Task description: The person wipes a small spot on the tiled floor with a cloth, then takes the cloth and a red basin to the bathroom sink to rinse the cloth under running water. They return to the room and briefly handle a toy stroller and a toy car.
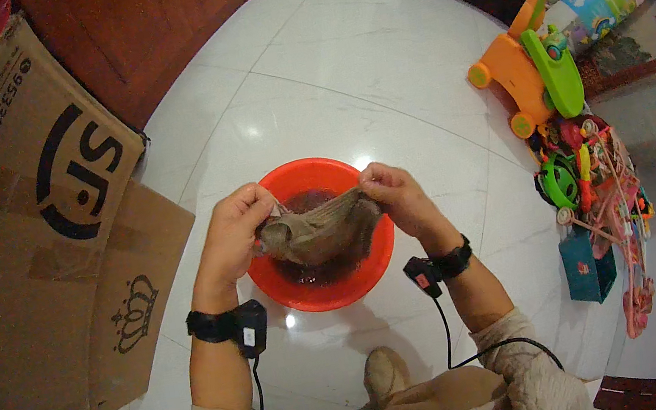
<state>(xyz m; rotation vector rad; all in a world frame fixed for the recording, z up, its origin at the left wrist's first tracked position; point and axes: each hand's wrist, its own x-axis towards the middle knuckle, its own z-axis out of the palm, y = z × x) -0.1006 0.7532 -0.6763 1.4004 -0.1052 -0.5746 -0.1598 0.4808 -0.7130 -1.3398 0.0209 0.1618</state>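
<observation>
A wet grey-brown cloth [325, 228] is stretched between my two hands above a red plastic basin [330, 298]. My left hand [240, 228] pinches its left end between thumb and fingers, where a lighter bit of fabric shows. At the opposite end, my right hand [399, 197] grips the upper corner. The middle of the cloth sags and hides part of the basin. Dark, murky water [313, 275] shows inside the basin, below and behind the cloth. Whether the cloth's lower edge touches the water I cannot tell.
Large cardboard boxes [20, 209] stand along the left, beside a reddish-brown wooden panel [145, 28]. On the right are an orange and green ride-on toy [517, 78], a heap of toys [587, 177] and a teal box [588, 263]. Cables hang from black wrist-worn devices [251, 328].
</observation>
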